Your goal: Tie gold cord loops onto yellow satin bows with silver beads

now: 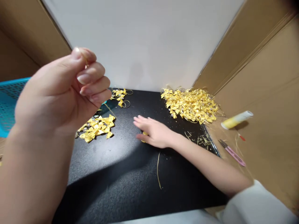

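My left hand (pixel 70 84) is raised close to the camera, its thumb and forefinger pinched together on a thin gold cord (pixel 109 109); a length of it shows below the fingers. Low over the black tabletop (pixel 112 180), my right hand (pixel 154 132) has its fingers stretched out and the thumb apart. A yellow bow (pixel 144 137) shows partly beneath that palm, mostly hidden. Just below the right hand lies a loose piece of gold cord (pixel 159 174). Left of it, partly behind my left wrist, is a small pile of yellow bows (pixel 99 128) with shiny pieces among them.
A large heap of yellow bows with cord loops (pixel 191 104) lies at the back right; a few looped bows (pixel 120 95) lie back left. Cord scraps (pixel 203 140), pink thread snips (pixel 233 155) and a yellow-white spool (pixel 237 120) are right. A blue basket (pixel 9 102) stands left.
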